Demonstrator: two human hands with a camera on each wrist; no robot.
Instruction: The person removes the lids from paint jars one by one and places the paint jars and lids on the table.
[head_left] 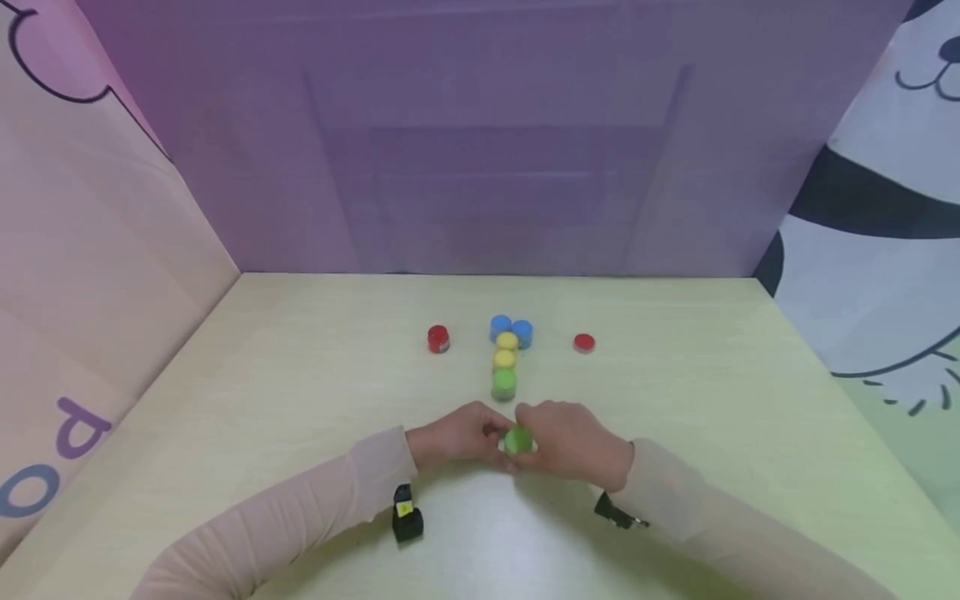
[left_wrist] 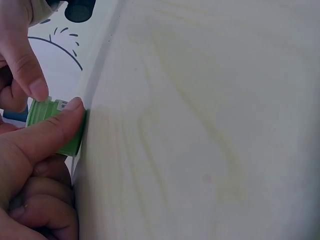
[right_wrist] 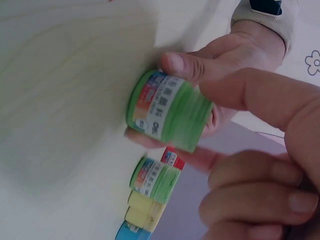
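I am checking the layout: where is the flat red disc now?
In the head view, the flat red disc lies on the table, right of the blue jars, beyond the right hand.

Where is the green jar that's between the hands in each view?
Head: green jar below centre, slightly right.
Left wrist: jar near the left edge, about mid-height.
Right wrist: jar around the centre.
Shared landmark: the left hand, holding it, seen in all three.

Straight ahead of left hand [head_left: 459, 435] and right hand [head_left: 576, 442]: obstructed by blue jars [head_left: 523, 334], yellow jars [head_left: 505, 360] and standing green jar [head_left: 504, 385] (nearest the hands). Narrow gap leftward to red jar [head_left: 438, 339]; wide table [head_left: 330, 367] passage outside red jar and red disc [head_left: 584, 342].
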